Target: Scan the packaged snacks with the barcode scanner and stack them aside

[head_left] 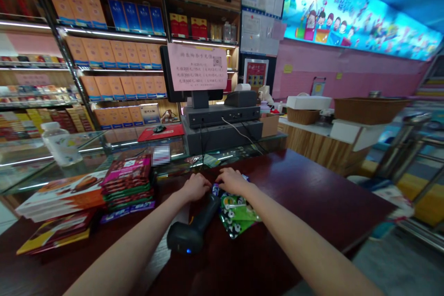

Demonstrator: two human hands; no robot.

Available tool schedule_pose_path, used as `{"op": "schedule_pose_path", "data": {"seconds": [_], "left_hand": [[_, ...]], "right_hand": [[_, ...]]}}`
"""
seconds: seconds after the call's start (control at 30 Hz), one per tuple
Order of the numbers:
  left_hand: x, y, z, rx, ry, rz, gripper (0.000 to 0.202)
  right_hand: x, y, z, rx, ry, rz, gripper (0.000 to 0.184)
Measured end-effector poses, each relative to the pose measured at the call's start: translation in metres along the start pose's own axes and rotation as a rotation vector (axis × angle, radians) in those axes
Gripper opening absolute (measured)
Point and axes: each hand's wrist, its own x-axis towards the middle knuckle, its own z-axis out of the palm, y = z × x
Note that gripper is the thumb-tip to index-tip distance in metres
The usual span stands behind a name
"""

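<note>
Both my hands rest on a dark red counter. My left hand is curled, its fingers pressed down beside the handle of a black barcode scanner that lies on the counter. My right hand is closed over the top of a small pile of snack packets, green ones with panda prints and a blue one. What the left fingers pinch is hidden.
Stacks of flat packets and boxes lie at the left. A cash register with a monitor and pink notice stands behind on a glass case. A plastic bottle stands far left. Shelves of boxes fill the back wall.
</note>
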Motion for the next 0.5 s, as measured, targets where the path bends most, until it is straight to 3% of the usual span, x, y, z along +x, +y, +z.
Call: {"op": "schedule_pose_path", "data": {"seconds": [0.3, 0.5], "left_hand": [[0.006, 0.001, 0.001, -0.180, -0.120, -0.036, 0.025], [0.001, 0.004, -0.008, -0.367, -0.112, -0.031, 0.034]], "right_hand": [[0.011, 0.000, 0.009, 0.084, 0.038, 0.013, 0.025], [0.017, 0.009, 0.009, 0.252, 0.129, 0.059, 0.022]]}}
